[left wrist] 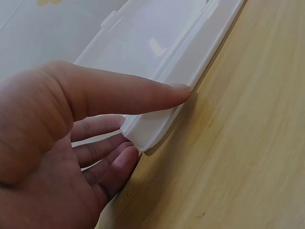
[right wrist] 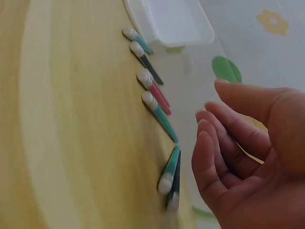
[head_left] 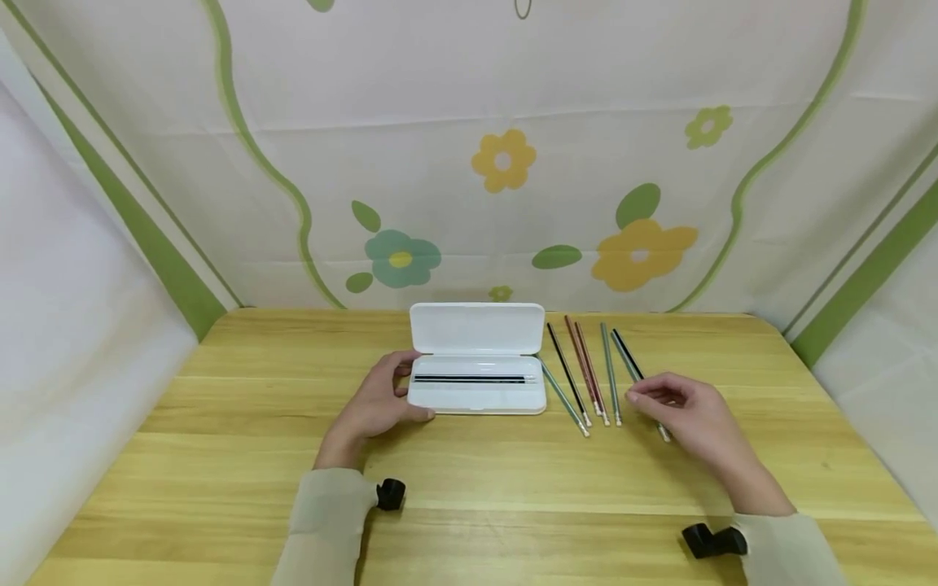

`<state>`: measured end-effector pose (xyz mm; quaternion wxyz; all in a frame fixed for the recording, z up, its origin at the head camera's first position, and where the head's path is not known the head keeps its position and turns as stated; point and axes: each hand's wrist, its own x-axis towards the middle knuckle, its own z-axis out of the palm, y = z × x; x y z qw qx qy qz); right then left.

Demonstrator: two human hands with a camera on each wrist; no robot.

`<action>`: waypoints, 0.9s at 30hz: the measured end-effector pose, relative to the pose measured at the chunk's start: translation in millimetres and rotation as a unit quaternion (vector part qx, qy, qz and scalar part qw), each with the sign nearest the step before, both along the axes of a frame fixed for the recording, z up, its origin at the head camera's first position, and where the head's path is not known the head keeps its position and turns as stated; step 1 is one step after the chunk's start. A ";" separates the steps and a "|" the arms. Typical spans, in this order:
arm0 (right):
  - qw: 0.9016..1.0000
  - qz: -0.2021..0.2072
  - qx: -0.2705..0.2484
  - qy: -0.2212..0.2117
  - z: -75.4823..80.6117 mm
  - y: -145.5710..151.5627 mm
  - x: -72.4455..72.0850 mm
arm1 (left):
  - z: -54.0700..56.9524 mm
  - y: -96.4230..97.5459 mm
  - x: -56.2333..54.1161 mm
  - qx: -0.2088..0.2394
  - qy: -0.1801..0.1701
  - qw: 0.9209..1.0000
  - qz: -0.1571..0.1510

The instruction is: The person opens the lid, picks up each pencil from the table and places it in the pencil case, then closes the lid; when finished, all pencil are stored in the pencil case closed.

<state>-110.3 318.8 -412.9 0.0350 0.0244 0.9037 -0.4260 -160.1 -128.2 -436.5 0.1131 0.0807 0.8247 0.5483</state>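
A white pencil case (head_left: 476,399) lies on the table with its lid (head_left: 477,328) raised at the back. Dark pencils (head_left: 469,379) lie lengthwise inside it, white ends to the right. My left hand (head_left: 379,399) holds the case's left end, thumb (left wrist: 138,93) along the front wall and fingers around the corner. My right hand (head_left: 685,411) hovers by the rightmost pencils, a black one (head_left: 628,354) and a green one (head_left: 621,356) side by side, which it partly hides in the head view. Its fingers (right wrist: 206,160) are loosely bent, with nothing between them and the thumb.
Between the case and my right hand, several loose pencils lie on the wooden table (head_left: 513,505): a green one (head_left: 564,399), a black one (head_left: 567,373), reddish ones (head_left: 589,368) and another green one (head_left: 611,374). A flowered curtain (head_left: 440,187) hangs behind the table's far edge.
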 end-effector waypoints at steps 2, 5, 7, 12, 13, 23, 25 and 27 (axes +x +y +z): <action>1.000 -0.005 0.009 -0.002 -2.4 9.9 3.1 | -0.3 0.7 -0.6 0.001 -0.001 1.000 -0.001; 1.000 -0.014 0.008 -0.014 -3.5 22.6 5.8 | -0.2 0.6 -1.2 -0.001 0.000 1.000 -0.004; 1.000 -0.020 0.009 -0.021 -3.0 28.7 6.4 | 0.3 -0.4 -1.1 -0.004 -0.001 1.000 -0.001; 0.999 -0.028 0.011 -0.034 -1.5 36.9 7.0 | 1.7 -4.1 -0.5 -0.013 -0.005 1.000 0.009; 0.999 -0.029 0.011 -0.036 -1.1 38.4 7.0 | 1.8 -4.1 -0.6 -0.013 -0.005 1.000 0.009; 0.995 -0.039 -0.009 -0.092 -6.2 50.2 7.8 | 2.8 -4.7 0.2 -0.013 0.002 1.000 0.004; 0.994 -0.039 -0.015 -0.100 -7.6 52.1 7.8 | 3.2 -4.7 0.2 -0.014 0.004 1.000 0.001; 0.994 -0.040 -0.017 -0.104 -8.5 53.3 7.7 | 3.5 -4.5 -0.1 -0.015 0.006 1.000 -0.001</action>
